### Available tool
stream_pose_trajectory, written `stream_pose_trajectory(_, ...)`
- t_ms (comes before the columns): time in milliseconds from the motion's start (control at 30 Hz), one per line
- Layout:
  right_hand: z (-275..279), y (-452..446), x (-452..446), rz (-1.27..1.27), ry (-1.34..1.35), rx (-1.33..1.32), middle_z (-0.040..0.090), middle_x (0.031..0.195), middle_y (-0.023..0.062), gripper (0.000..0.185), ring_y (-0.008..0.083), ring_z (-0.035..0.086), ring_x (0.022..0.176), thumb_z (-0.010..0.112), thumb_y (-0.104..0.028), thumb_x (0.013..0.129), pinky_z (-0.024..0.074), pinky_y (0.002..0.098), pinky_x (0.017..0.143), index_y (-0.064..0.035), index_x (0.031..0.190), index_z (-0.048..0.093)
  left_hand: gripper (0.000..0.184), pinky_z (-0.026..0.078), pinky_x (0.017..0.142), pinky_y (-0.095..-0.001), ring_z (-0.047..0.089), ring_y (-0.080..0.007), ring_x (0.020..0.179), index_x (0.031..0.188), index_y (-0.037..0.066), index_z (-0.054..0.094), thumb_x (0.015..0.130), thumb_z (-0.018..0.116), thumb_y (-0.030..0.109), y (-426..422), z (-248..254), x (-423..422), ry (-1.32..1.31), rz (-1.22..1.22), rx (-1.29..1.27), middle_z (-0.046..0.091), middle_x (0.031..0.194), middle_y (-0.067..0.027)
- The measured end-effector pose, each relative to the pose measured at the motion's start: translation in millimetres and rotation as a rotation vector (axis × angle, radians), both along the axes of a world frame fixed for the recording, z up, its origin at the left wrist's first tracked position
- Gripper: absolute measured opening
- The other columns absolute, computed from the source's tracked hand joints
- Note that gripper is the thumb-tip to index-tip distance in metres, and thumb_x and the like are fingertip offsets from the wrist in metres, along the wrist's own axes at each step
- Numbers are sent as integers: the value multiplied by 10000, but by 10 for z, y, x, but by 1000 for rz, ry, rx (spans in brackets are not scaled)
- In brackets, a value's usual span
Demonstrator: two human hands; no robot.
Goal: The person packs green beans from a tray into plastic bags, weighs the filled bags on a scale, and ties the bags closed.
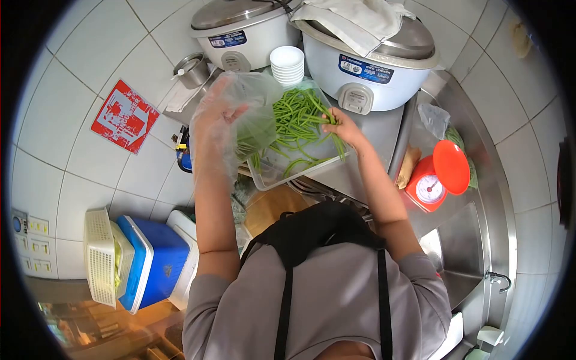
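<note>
Cut green beans point(298, 117) lie heaped in a clear rectangular plastic container point(268, 180) on the steel counter. My left hand point(217, 108) is at the container's left side, holding a clear plastic bag point(255, 99) that covers the hand and wrist. Through the film its thumb and fingers show only hazily. Some green beans show dimly at the lower part of the bag; whether they are inside or behind it I cannot tell. At the container's right side, my right hand point(344, 127) has its fingers closed around a few green beans.
Two rice cookers point(366, 75) stand behind the container, one with a cloth point(354, 21) on its lid. Stacked white bowls point(287, 63) and a metal pot point(192, 71) are nearby. A red scale point(429, 187) sits right, by the sink point(459, 240). A blue cooler point(162, 258) is lower left.
</note>
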State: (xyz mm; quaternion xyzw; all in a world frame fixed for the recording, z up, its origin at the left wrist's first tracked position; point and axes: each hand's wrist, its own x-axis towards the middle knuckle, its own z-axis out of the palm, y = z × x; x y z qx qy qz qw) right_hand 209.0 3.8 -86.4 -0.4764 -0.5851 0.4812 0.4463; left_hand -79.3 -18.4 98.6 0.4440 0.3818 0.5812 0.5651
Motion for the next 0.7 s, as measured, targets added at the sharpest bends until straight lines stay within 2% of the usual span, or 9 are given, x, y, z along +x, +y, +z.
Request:
stream_pose_trajectory(67,-251,22,-34,6,22,80,573,853,28,284,113,534,767,640,-21,738,419,249,728,-31,995,519,502,494,756,-271,436,-39,588,1245,-8,428,742,434,-9,-6,-30,20,-6,-21,-19,485,1259,-54)
stream_pose_trajectory(167,-335,-17,-84,-67,-35,71,565,810,6,337,112,522,723,676,-18,716,418,249,721,-34,1017,528,502,497,747,-278,436,-42,569,1236,-8,436,734,440,-14,37,-121,29,-11,-61,-19,483,1261,-57)
stream_pose_trajectory(267,-132,-27,-128,-176,-204,35,555,769,-3,319,105,510,696,669,-47,738,417,243,691,-26,1027,533,505,501,741,-283,432,-45,552,1229,-7,441,725,448,-25,23,-152,46,-24,-72,-36,482,1265,-64)
stream_pose_trajectory(367,-126,177,-104,-84,1,40,592,814,39,337,109,543,681,666,-139,765,432,251,645,-10,1055,550,513,505,739,-288,431,-47,546,1230,-6,440,718,454,-36,-7,-175,91,-45,-75,-43,482,1265,-74)
stream_pose_trajectory(500,195,284,-258,-186,0,40,551,755,17,356,104,481,592,587,-314,847,424,254,587,1,1009,555,519,508,738,-298,436,-47,555,1238,-10,430,720,456,-39,-3,-206,99,-63,-75,-47,482,1264,-86)
stream_pose_trajectory(600,394,353,-314,-196,-70,44,561,770,20,345,106,498,633,563,-305,864,427,247,617,1,1022,537,515,511,741,-307,441,-52,567,1242,-22,418,730,461,-35,-27,-200,79,-54,-75,-35,479,1265,-97)
stream_pose_trajectory(700,493,426,-333,-202,168,21,565,765,28,316,114,515,681,545,-283,879,429,245,661,-7,1032,521,504,515,749,-312,445,-59,578,1244,-39,407,743,467,-27,-59,-167,68,-50,-52,-28,474,1268,-109)
